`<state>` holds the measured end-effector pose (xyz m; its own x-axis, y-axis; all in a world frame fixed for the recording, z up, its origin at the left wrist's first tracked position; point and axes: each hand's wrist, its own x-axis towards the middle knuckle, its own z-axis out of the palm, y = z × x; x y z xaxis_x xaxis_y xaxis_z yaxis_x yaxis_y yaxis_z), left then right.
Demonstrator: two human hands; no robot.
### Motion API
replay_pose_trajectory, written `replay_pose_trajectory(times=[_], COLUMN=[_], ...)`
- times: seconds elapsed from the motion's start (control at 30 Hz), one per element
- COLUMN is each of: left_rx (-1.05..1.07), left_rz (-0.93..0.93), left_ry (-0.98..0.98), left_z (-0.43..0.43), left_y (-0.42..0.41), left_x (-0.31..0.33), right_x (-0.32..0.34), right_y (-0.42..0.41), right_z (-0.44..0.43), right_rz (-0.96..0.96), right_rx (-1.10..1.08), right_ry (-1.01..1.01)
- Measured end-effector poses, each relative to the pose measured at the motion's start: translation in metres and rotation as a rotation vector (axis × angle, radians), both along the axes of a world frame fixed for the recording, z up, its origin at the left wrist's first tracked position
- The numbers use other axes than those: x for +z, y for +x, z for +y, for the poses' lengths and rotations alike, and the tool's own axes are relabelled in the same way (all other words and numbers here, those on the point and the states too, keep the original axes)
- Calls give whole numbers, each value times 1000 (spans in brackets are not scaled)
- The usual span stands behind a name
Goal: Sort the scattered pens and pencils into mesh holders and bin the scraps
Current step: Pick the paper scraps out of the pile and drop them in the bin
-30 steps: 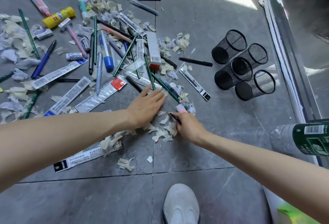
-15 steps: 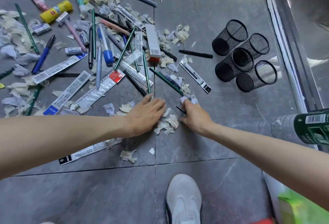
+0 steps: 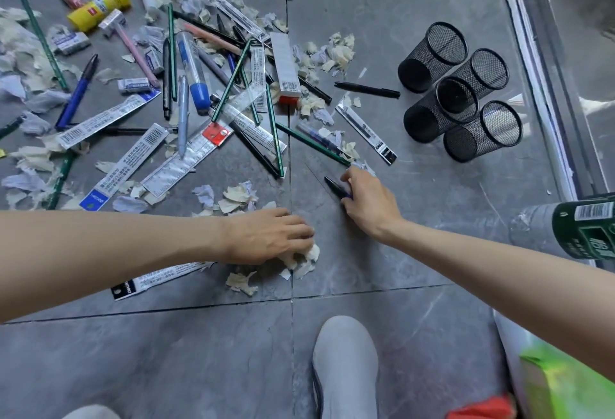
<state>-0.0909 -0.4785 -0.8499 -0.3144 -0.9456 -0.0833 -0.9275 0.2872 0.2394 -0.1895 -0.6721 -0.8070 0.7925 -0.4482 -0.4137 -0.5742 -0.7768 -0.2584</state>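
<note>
**A:** Which step was in hand?

**B:** Gathering, by my reading. The left hand point(image 3: 269, 235) lay palm down on the floor point(image 3: 416, 335), fingers curled round a wad of paper scraps point(image 3: 306, 257). That was below and left of the mesh holders point(image 3: 459, 92), well apart from them. The right hand point(image 3: 366, 202) sat nearer the holders, also below and left, and pinched a dark pen point(image 3: 334, 187) with its tip pointing away from them.

**A:** And the holders themselves?

**B:** Four black wire-mesh cylinders, touching in a tight cluster. None seemed to hold anything, so I judged the sorting barely started.

**A:** What did the next move call for?

**B:** Probably lifting the wad whole without shedding bits, and carrying the pen up and right into one open mouth. I saw no bin plainly, so I couldn't tell where the scraps would go.

**A:** Materials?

**B:** The scraps were torn, crinkled paper, cream and pale lilac, light and loose. The pen was slim, smooth and glossy. Left of the holders lay the main heap: a thin green pencil point(image 3: 312, 144), a clear plastic ruler point(image 3: 186, 166), flat printed refill packets and a round yellow glue stick point(image 3: 100, 8). A black pen point(image 3: 366, 88) lay just beside the holders. The floor was smooth grey stone-look tile.
</note>
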Motion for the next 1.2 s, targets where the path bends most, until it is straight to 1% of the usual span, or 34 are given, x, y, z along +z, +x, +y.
replay_pose_trajectory(times=[0.03, 0.07, 0.13, 0.2, 0.27, 0.33, 0.4, 0.53, 0.6, 0.67, 0.77, 0.83, 0.97, 1.07, 1.13, 1.2], left_rx=[14, 77, 285, 422, 493, 528, 561, 754, 839, 829, 787, 795, 773, 695, 607, 522], left_rz=[12, 19, -5, -77, -140, -166, -187, -165, -168, -178, -204, -225, -196, -215, -237, -268], left_ry=[-12, -35, -51, -13, 20, 41, -19, -40, 12, 41, 21, 5, -25, 3, 2, -5], left_z=[5, 10, 15, 14, 9, 7, 7, 2, 2, 5, 14, 19, 15, 16, 22, 31], left_y=[3, 6, 14, 22, 29, 35, 38, 48, 53, 57, 63, 67, 65, 59, 52, 44], left_x=[5, 7, 8, 5, 5, 10, 16, 20, 16, 14, 12, 11, 7, 5, 2, 1], right_x=[0, 0, -3, -6, -11, -15, -19, -22, -24, -25, -25, -25, -29, -27, -24, -22], right_y=[2, 3, 6, 11, 18, 27, 38, 57, 65, 73, 80, 80, 73, 65, 58, 49], right_z=[1, 2, 6, 10, 16, 22, 28, 41, 45, 47, 47, 49, 48, 45, 43, 42], right_rz=[-7, -11, -22, -47, -85, -123, -143, -165, -169, -160, -139, -158, -250, -205, -189, -198], right_rx=[15, 32, 78, 130, 209, 338, 450, 489, 514, 542, 548, 540, 435, 399, 452, 603], right_ry=[-10, -24, -69, -99, -92, -93, -131, -79, -75, -91, -102, -102, -57, -10, -53, -133])
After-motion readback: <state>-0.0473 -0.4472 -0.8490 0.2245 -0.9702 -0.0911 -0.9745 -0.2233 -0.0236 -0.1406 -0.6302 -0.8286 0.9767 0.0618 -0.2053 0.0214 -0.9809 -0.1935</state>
